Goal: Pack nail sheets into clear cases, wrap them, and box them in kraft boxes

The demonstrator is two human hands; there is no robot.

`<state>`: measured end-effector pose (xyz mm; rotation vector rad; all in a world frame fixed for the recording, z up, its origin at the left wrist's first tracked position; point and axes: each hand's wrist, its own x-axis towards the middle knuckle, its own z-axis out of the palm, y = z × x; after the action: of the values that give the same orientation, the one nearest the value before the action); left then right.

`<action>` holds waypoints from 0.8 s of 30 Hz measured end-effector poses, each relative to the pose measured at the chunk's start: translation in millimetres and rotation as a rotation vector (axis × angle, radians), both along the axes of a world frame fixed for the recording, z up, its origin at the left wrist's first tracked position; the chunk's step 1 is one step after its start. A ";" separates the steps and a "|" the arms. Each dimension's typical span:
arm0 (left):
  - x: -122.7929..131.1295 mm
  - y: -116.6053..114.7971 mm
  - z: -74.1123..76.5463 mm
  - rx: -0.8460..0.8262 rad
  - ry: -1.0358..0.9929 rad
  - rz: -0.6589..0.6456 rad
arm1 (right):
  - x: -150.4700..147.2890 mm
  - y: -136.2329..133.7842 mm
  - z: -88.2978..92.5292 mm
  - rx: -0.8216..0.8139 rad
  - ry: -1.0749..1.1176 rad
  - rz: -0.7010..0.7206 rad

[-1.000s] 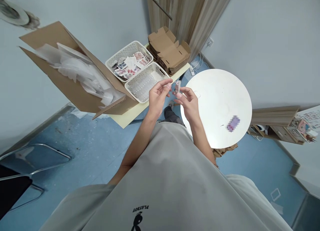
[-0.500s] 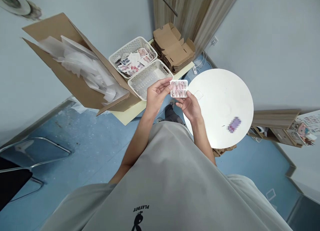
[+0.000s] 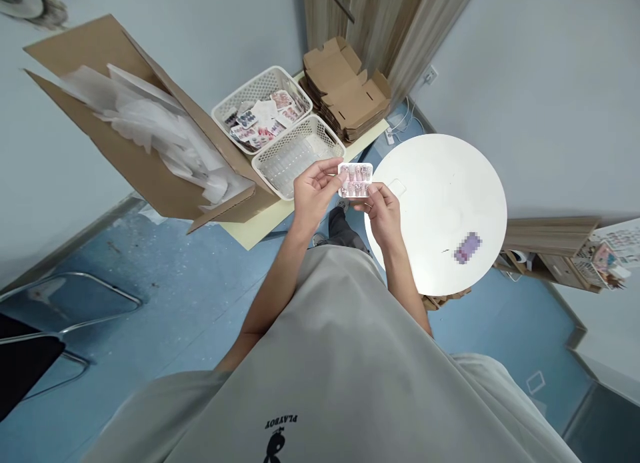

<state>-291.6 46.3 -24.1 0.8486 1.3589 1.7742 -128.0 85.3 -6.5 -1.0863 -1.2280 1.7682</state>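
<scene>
A small white-edged pack of pinkish nail tips, in two rows, is held up between both hands near the middle of the view. My left hand grips its left edge, thumb on the front. At the lower right corner, my right hand pinches the pack between thumb and fingers. Behind my left hand is a white basket with clear plastic pieces inside. A second white basket, full of nail packs, stands beyond it.
A big cardboard box with white wrapping sheets is at the left. Flattened brown boxes are stacked behind the baskets. The round white table at the right bears a blurred purple item. A metal-framed chair stands lower left.
The pack has shifted slightly left and looks flatter to the view. My right hand's fingers have closed in more at its lower right corner. The camera view has moved a little.
</scene>
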 end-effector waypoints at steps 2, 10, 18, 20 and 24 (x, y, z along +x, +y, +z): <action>1.5 1.4 -0.5 -0.004 0.007 -0.002 | 2.1 0.5 0.3 0.026 -0.015 -0.006; 11.3 10.0 2.9 -0.002 0.035 0.008 | 11.0 5.1 4.2 0.109 -0.029 -0.023; 19.9 14.7 8.3 0.004 0.056 -0.016 | 20.8 1.9 9.2 0.135 -0.078 -0.061; 20.8 14.7 6.9 0.010 0.061 -0.025 | 22.1 1.1 9.6 0.144 -0.089 -0.064; 20.4 14.4 4.6 0.015 0.059 -0.050 | 22.1 -0.5 11.7 0.138 -0.093 -0.075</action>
<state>-271.3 60.8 -19.5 0.9420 1.3520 1.7357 -106.0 84.8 5.1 -1.1299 -1.3270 1.5683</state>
